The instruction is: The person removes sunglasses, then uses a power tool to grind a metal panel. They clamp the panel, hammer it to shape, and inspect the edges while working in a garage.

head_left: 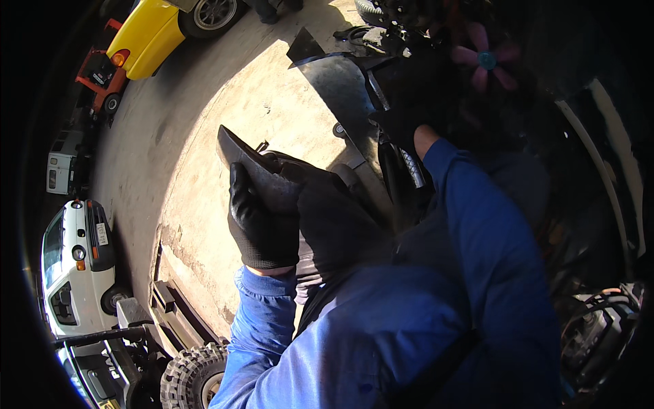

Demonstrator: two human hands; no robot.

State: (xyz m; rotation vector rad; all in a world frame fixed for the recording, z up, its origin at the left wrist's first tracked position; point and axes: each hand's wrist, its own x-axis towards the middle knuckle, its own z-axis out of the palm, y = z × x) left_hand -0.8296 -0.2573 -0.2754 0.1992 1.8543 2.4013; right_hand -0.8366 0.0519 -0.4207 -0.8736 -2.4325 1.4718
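Note:
My left hand (257, 235), in a black knitted glove, is closed around a dark grey wedge-shaped piece (255, 170) with a pointed far end. The thumb presses along its left side; the other fingers are mostly hidden behind it. My right arm (477, 204), in a blue sleeve, reaches forward to the right, where the right hand (400, 129) is lost in deep shadow. Only the bare wrist shows well. Close by that hand stands a large thin grey sheet panel (340, 85) with dark edges, and below the hand is a shiny metal strip (411, 165).
A pink fan (484, 58) with a teal hub is at the upper right. A knobby tyre (194, 375) and a steel beam (178, 313) lie lower left. Beyond are a white car (78, 269), a white van (63, 167), a red forklift (101, 75) and a yellow car (153, 34).

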